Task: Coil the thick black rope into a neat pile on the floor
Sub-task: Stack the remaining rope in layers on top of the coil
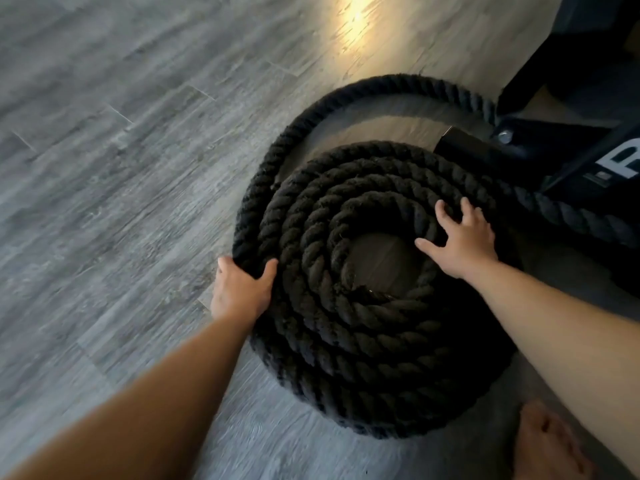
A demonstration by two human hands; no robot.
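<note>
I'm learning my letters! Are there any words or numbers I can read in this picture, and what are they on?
"R" or "P", I cannot tell which: one big white letter, cut off by the picture's edge, on the black metal frame.
Small pale label on the same frame: too small and blurred to read.
Nothing is written on the thick black twisted rope or the grey wood-look floor.

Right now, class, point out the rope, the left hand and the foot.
rope (346, 327): head view, on a coiled turn.
left hand (239, 292): head view, on its back.
foot (547, 441): head view, on its top.
</note>
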